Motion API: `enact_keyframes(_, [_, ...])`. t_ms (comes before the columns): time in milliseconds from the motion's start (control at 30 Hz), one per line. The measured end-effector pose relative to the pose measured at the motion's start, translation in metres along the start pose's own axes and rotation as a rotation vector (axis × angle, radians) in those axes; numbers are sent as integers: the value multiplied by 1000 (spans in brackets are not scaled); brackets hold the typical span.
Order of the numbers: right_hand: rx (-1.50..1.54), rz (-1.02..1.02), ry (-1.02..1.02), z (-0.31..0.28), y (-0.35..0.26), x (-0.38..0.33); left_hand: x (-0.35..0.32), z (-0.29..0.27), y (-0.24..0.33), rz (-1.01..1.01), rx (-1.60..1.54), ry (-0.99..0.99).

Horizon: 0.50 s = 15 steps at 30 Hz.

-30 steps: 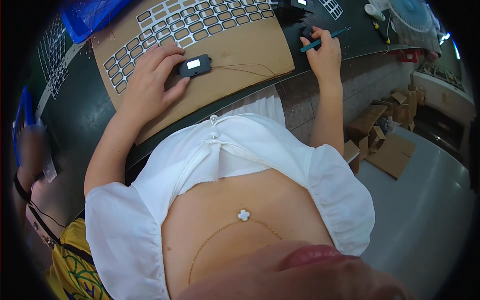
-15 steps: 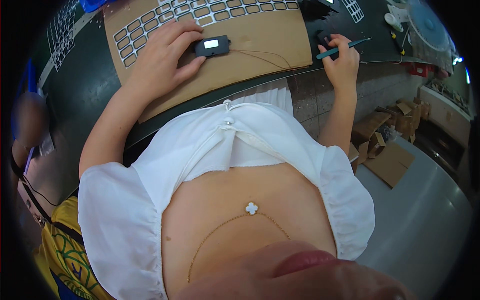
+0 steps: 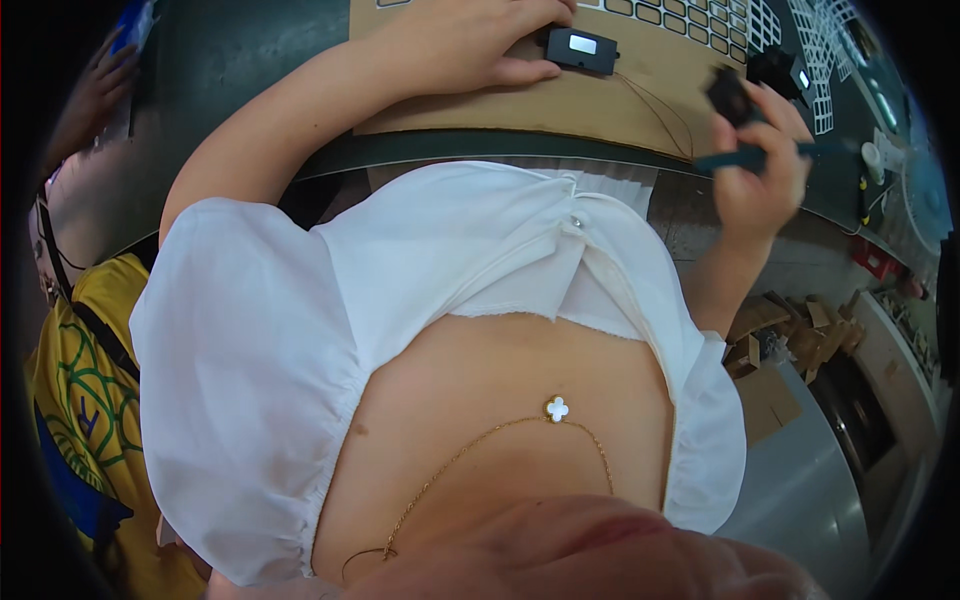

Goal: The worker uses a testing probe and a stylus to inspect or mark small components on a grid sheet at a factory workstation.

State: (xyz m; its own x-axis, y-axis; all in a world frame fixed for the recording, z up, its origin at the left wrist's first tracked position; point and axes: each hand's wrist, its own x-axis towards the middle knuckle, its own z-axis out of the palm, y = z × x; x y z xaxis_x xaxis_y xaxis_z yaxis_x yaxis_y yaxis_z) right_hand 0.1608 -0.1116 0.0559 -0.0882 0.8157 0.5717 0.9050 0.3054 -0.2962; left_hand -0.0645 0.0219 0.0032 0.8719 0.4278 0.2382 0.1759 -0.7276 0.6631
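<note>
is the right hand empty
No, the right hand holds a black piece and a teal tool.

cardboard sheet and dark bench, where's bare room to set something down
Bare cardboard sheet shows between the left hand, thin wires and its front edge. The dark bench looks bare between another person's hand and the left forearm. Crowded: the right side, with the right hand, teal tweezers and white grids.

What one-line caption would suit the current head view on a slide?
Left hand at a black box on cardboard, right hand holding teal tweezers and a blurred black piece.
</note>
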Motion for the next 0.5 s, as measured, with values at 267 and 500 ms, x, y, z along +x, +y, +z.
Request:
enact_keyframes(267, [82,-195,-199,53,-41,40,0,-3,0,-22,1,63])
enact_keyframes(500, [1229,271,56,62,-14,48,-3,-4,3,127,146,200])
